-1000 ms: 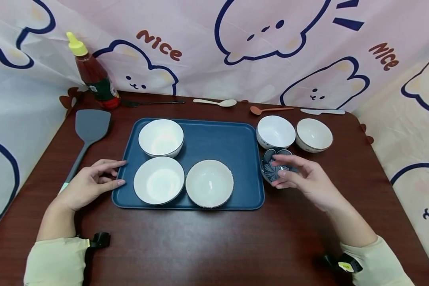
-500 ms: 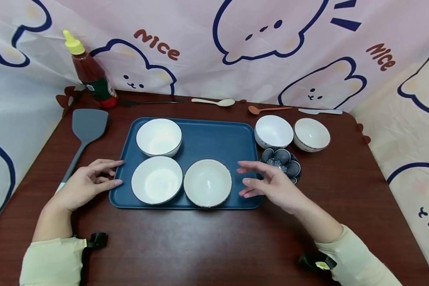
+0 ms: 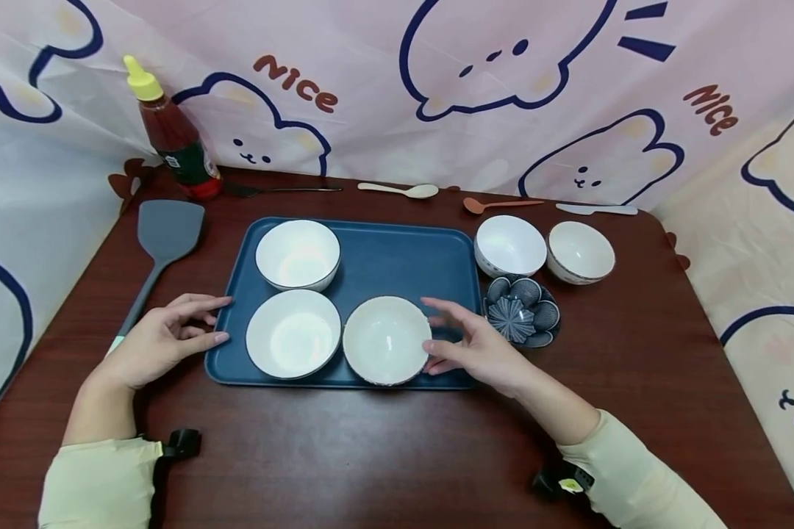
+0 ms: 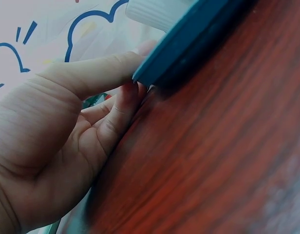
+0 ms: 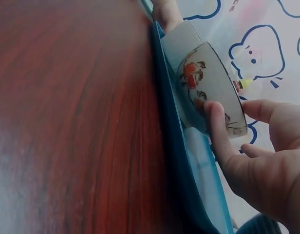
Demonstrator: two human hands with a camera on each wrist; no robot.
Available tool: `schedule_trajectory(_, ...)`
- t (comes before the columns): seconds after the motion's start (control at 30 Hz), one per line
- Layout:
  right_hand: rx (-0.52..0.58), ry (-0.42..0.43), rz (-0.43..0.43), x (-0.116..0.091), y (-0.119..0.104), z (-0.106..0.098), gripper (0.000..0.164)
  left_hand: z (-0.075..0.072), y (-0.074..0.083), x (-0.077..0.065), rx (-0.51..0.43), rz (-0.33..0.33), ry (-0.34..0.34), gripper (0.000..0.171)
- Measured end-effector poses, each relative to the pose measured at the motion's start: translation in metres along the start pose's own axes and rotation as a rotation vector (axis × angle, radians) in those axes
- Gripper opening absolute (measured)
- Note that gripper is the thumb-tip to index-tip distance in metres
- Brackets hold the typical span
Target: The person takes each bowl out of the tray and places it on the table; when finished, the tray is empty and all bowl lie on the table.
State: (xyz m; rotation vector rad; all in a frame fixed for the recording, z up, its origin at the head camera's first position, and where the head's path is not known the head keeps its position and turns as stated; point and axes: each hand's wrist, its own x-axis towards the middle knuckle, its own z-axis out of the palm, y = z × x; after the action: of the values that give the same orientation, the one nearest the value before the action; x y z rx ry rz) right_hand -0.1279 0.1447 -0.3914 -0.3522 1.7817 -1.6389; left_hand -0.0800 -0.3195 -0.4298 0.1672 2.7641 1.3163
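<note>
A blue tray (image 3: 403, 257) lies on the table with three white bowls on it. My left hand (image 3: 162, 334) pinches the tray's left rim; the left wrist view shows the thumb on top of the rim (image 4: 177, 46) and fingers below. My right hand (image 3: 479, 349) is at the right side of the front right bowl (image 3: 387, 339), its fingers spread and fairly straight. In the right wrist view the thumb touches the outer wall of this bowl (image 5: 208, 83), which bears a red flower print. The other two bowls, front left (image 3: 293, 334) and back left (image 3: 298, 255), stand close together.
Right of the tray are a dark petal-shaped dish (image 3: 523, 312) and two white bowls (image 3: 511, 246). Along the back lie a white spoon (image 3: 403, 191), an orange spoon (image 3: 496, 204), a pale knife (image 3: 595, 209) and a dark utensil (image 3: 278, 189). At left are a grey spatula (image 3: 168, 231) and a red sauce bottle (image 3: 175, 147).
My right hand has moved left from above the petal-shaped dish to the front right bowl's side, leaving the dish on the table. The left hand has stayed at the tray's rim.
</note>
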Motion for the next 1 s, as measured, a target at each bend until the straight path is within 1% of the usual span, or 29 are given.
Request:
schedule_trajectory(0.3,0.059,-0.081,0.036,0.009,0.002,0.004,0.062,-0.002,-0.005,0.0,0.03,0.017,0.001,0.051)
schedule_trajectory(0.37,0.079,-0.09,0.04,0.01,0.002,0.004,0.062,-0.002,-0.005,-0.001,0.026,0.003,0.009,0.05)
schedule_trajectory(0.57,0.092,-0.106,0.016,0.012,0.0,0.003,0.065,-0.001,-0.003,-0.002,0.028,0.009,0.009,0.051)
schedule_trajectory(0.6,0.089,-0.104,0.016,0.012,0.0,0.003,0.066,-0.001,-0.003,-0.003,0.034,0.013,0.005,0.051)
schedule_trajectory(0.7,0.09,-0.098,0.025,0.01,-0.001,0.004,0.067,0.0,-0.001,-0.003,0.029,-0.017,0.006,0.05)
schedule_trajectory(0.8,0.096,-0.087,0.037,0.006,-0.004,0.004,0.066,0.001,-0.001,-0.002,0.03,-0.019,0.004,0.051)
schedule_trajectory(0.93,0.097,-0.074,0.029,-0.002,-0.013,0.001,0.066,0.001,-0.003,-0.001,0.036,0.019,0.001,0.051)
schedule_trajectory(1.0,0.099,-0.057,0.027,-0.008,-0.019,-0.002,0.066,0.001,-0.003,0.0,0.037,0.027,0.003,0.051)
